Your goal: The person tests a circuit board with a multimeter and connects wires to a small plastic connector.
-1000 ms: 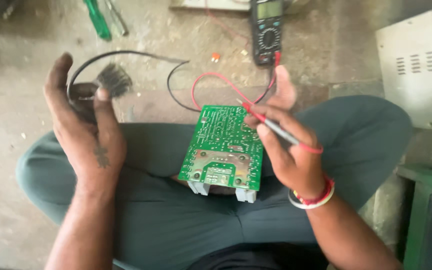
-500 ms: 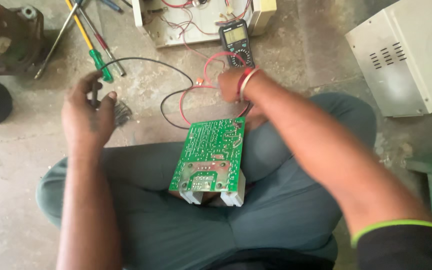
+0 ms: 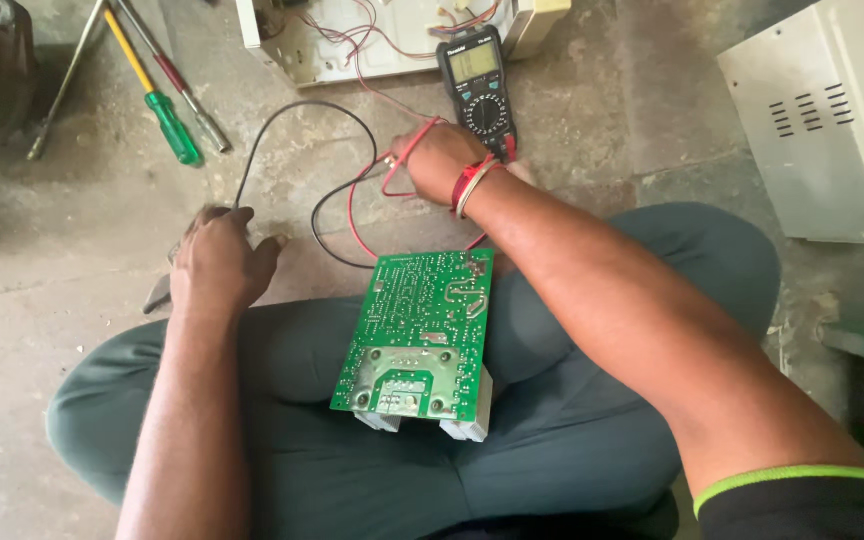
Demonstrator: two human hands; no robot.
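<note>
Meanwhile, the right hand (image 3: pixel 439 160) pinches the red lead (image 3: pixel 357 215) beside the multimeter (image 3: pixel 479 85). The left hand (image 3: pixel 217 265) presses curled onto the floor (image 3: pixel 72 250); the circuit board (image 3: pixel 417 335) rests on the lap.

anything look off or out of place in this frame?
The green circuit board lies unsupported on the person's lap, solder side up, tilted. Red and black test leads loop loosely on the floor between the left hand and the right hand beside the multimeter. No visible damage or spill.

black multimeter (image 3: pixel 479 92) on floor, pale grey-green rectangular screen (image 3: pixel 475 62) at top
</note>
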